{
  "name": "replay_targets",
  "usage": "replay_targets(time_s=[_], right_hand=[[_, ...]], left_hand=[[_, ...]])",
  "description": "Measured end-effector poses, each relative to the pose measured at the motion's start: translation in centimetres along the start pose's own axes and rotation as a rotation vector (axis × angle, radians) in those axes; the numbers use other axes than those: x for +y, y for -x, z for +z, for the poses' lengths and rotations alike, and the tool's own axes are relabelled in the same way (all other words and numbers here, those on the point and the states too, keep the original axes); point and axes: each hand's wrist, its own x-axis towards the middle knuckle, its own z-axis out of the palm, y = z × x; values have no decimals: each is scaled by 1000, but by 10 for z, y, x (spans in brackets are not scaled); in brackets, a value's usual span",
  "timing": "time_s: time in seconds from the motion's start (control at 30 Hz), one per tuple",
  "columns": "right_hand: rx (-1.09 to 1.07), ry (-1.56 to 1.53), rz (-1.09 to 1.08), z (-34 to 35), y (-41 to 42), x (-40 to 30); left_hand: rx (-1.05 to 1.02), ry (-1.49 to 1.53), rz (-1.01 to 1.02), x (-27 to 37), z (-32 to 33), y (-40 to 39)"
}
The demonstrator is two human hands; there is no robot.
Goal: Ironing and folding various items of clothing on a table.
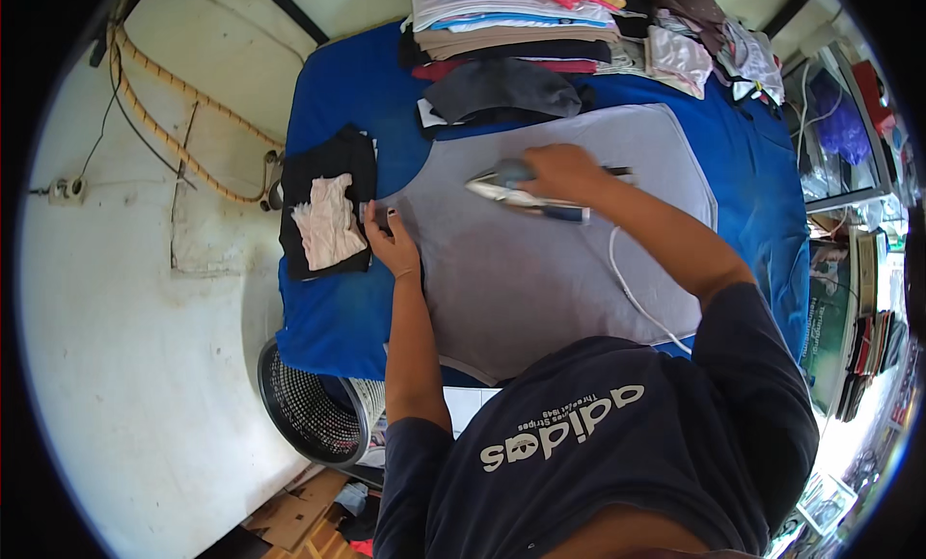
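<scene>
A grey sleeveless garment [499,284] lies spread on a blue cloth [333,89] over the table before me. My right hand [568,172] grips a clothes iron [495,186] by its handle. The iron's soleplate is on the garment's upper middle, its tip pointing left, and the hand is slightly blurred. From the iron, a white cord [629,284] runs down to the right. My left hand [394,244] rests with fingers apart at the garment's narrow left end. Just left of it, a crumpled pale pink cloth [329,226] lies on a folded black garment [304,161].
Stacked folded clothes [514,31] line the far edge, with a dark grey folded piece [499,92] in front and loose clothes [752,60] at far right. A perforated basket [354,443] stands below the left edge. Shelving [854,197] is close on the right.
</scene>
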Motion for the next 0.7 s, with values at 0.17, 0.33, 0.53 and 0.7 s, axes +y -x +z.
replay_targets(time_s=[0.17, 0.33, 0.53, 0.7], right_hand=[[131, 77, 460, -31, 60, 129], [275, -39, 723, -47, 69, 191], [256, -36, 616, -49, 57, 203], [316, -115, 710, -49, 54, 204]], left_hand=[[-41, -114, 74, -2, 0, -1], [-84, -184, 125, -5, 2, -1], [-136, -273, 173, -11, 2, -4], [-287, -443, 292, 2, -6, -2]])
